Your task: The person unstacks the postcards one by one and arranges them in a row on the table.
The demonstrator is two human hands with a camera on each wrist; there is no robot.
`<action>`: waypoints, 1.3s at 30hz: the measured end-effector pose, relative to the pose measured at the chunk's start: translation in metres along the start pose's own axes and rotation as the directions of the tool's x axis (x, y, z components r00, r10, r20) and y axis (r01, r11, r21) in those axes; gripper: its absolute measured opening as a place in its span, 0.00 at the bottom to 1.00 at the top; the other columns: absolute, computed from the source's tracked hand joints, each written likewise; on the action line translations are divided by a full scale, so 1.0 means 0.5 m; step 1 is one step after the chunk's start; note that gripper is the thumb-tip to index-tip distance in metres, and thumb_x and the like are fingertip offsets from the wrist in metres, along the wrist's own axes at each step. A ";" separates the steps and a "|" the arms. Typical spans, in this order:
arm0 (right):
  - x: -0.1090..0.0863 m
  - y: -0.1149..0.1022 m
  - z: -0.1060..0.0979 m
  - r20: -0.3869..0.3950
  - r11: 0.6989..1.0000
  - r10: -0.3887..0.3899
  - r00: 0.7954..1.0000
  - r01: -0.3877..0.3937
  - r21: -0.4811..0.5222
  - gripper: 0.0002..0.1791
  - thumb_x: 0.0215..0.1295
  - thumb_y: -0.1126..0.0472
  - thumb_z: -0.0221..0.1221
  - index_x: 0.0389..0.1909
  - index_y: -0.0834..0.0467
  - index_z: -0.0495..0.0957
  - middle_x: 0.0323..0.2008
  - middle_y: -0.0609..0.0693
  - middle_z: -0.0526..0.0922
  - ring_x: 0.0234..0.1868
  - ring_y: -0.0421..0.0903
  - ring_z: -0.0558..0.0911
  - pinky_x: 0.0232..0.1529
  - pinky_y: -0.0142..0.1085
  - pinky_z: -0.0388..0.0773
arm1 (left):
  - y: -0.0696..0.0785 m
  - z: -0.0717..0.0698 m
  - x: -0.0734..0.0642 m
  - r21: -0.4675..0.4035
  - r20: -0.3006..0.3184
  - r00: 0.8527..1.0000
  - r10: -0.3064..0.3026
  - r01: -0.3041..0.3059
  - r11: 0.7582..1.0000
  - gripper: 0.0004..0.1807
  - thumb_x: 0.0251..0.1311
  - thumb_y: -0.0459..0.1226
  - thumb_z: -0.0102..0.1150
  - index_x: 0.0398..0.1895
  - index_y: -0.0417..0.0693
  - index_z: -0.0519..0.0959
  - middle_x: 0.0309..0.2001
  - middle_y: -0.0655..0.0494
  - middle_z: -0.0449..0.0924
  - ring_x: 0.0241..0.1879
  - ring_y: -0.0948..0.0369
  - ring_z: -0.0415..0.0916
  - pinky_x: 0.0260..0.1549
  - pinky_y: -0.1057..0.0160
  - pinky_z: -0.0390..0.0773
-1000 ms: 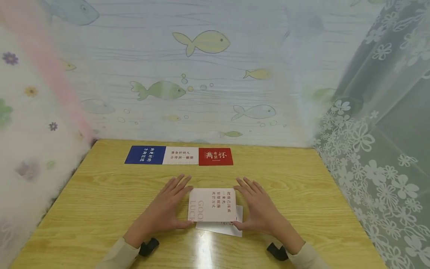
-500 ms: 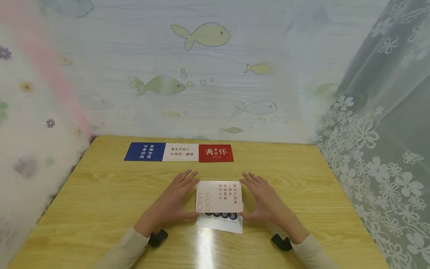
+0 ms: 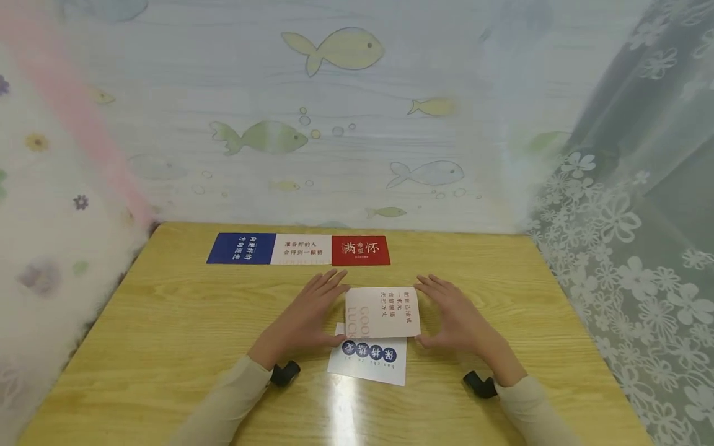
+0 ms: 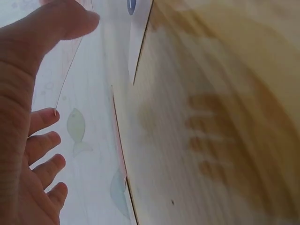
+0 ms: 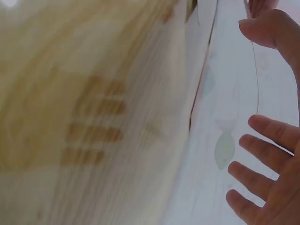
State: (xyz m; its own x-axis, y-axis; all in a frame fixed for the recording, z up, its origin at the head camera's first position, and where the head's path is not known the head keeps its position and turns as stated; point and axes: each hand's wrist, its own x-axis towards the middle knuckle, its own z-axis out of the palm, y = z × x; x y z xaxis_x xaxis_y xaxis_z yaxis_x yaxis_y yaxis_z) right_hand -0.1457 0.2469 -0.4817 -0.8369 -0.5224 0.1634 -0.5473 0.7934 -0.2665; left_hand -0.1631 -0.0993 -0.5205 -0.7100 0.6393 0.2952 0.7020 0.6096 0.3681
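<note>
Raised above the table, a pale pink card point(image 3: 382, 313) with vertical characters and "GOO… LUCK" lettering is held level between both hands. My left hand point(image 3: 304, 316) grips its left edge, thumb at the near corner and forefinger at the far one. The right hand point(image 3: 463, 319) holds the right edge the same way. In the left wrist view, a fingertip of the left hand point(image 4: 47, 136) touches the card's thin edge. Beneath lies a white card point(image 3: 365, 368) with blue round characters, its far part covered by the held card.
Along the back of the wood-grain table point(image 3: 167, 322), a blue card point(image 3: 241, 248), a pale card point(image 3: 301, 249) and a red card point(image 3: 361, 250) form a row. A fish-patterned curtain point(image 3: 334, 142) hangs behind, and a lace curtain point(image 3: 619, 248) borders the right side.
Both hands have carried the pale pink card away from me and to the right. More of the white card underneath now shows. The back row lies as before.
</note>
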 end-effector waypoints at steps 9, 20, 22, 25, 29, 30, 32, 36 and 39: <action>0.004 0.045 -0.019 0.001 0.999 0.027 1.000 -0.027 0.032 0.55 0.36 0.45 0.80 0.70 0.58 0.71 0.73 0.60 0.69 0.75 0.64 0.65 0.74 0.62 0.59 | 0.008 0.011 0.056 -0.063 0.021 1.000 -0.012 0.013 0.998 0.54 0.45 0.54 0.79 0.74 0.39 0.66 0.80 0.44 0.54 0.80 0.45 0.48 0.79 0.45 0.48; 0.021 0.101 -0.025 -0.008 0.992 0.003 1.000 -0.002 0.128 0.54 0.37 0.53 0.82 0.69 0.63 0.70 0.71 0.65 0.69 0.75 0.69 0.61 0.71 0.69 0.59 | -0.005 0.030 0.111 -0.057 0.057 0.998 -0.030 0.033 0.998 0.57 0.47 0.59 0.77 0.76 0.42 0.63 0.81 0.46 0.53 0.81 0.46 0.46 0.79 0.47 0.46; 0.027 0.116 -0.025 0.002 0.989 0.020 1.000 -0.020 0.147 0.54 0.38 0.54 0.82 0.70 0.63 0.70 0.72 0.65 0.68 0.75 0.69 0.60 0.71 0.69 0.59 | -0.006 0.029 0.127 -0.068 0.054 0.998 -0.040 0.043 0.997 0.57 0.48 0.58 0.77 0.77 0.43 0.63 0.80 0.47 0.53 0.81 0.47 0.47 0.79 0.48 0.46; 0.038 0.146 -0.027 0.017 0.986 0.062 0.998 -0.064 0.154 0.55 0.39 0.55 0.82 0.72 0.62 0.68 0.73 0.63 0.67 0.76 0.68 0.58 0.71 0.68 0.59 | -0.009 0.031 0.160 -0.072 0.058 0.997 -0.056 0.060 0.996 0.56 0.49 0.56 0.77 0.78 0.46 0.62 0.80 0.49 0.55 0.81 0.49 0.46 0.80 0.49 0.46; 0.053 0.187 -0.032 0.039 0.977 0.110 0.993 -0.115 0.180 0.55 0.40 0.56 0.81 0.73 0.62 0.66 0.74 0.62 0.66 0.77 0.67 0.58 0.73 0.67 0.58 | -0.018 0.035 0.215 -0.071 0.097 0.993 -0.071 0.078 0.994 0.55 0.49 0.55 0.77 0.78 0.48 0.61 0.80 0.48 0.55 0.81 0.50 0.46 0.79 0.49 0.47; 0.057 0.197 -0.034 0.045 0.974 0.119 0.992 -0.126 0.186 0.55 0.41 0.57 0.81 0.73 0.61 0.66 0.74 0.62 0.66 0.77 0.67 0.58 0.72 0.66 0.59 | -0.021 0.035 0.230 -0.070 0.113 0.991 -0.075 0.084 0.994 0.55 0.49 0.55 0.77 0.79 0.48 0.61 0.80 0.48 0.54 0.81 0.50 0.46 0.79 0.48 0.47; 0.062 0.216 -0.039 0.062 0.970 0.130 0.990 -0.140 0.199 0.55 0.42 0.58 0.80 0.74 0.62 0.65 0.74 0.63 0.65 0.76 0.67 0.59 0.72 0.66 0.60 | -0.020 0.040 0.253 -0.079 0.140 0.986 -0.089 0.101 0.992 0.55 0.49 0.56 0.77 0.78 0.48 0.61 0.80 0.47 0.54 0.81 0.49 0.47 0.79 0.47 0.48; 0.072 0.249 -0.049 0.091 0.965 0.149 0.985 -0.164 0.204 0.55 0.44 0.58 0.80 0.74 0.62 0.65 0.74 0.64 0.65 0.75 0.67 0.61 0.72 0.64 0.61 | -0.022 0.055 0.290 -0.081 0.178 0.977 -0.119 0.136 0.987 0.54 0.50 0.58 0.75 0.79 0.50 0.62 0.80 0.47 0.55 0.80 0.48 0.48 0.79 0.49 0.49; 0.077 0.271 -0.057 0.113 0.962 0.173 0.978 -0.192 0.193 0.55 0.44 0.58 0.79 0.75 0.61 0.63 0.74 0.64 0.65 0.75 0.66 0.62 0.73 0.63 0.61 | -0.023 0.071 0.313 -0.094 0.176 0.976 -0.128 0.146 0.985 0.54 0.51 0.58 0.74 0.78 0.49 0.62 0.79 0.46 0.56 0.80 0.48 0.49 0.79 0.49 0.52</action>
State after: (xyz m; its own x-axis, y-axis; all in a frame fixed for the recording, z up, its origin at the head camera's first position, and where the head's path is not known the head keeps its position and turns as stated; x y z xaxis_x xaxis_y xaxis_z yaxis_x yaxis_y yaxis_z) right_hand -0.2524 0.3432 -0.4842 -0.9124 -0.4094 0.0065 -0.3638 0.8033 -0.4715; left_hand -0.2806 0.0104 -0.5096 -0.7729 0.6286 0.0865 0.5827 0.6492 0.4888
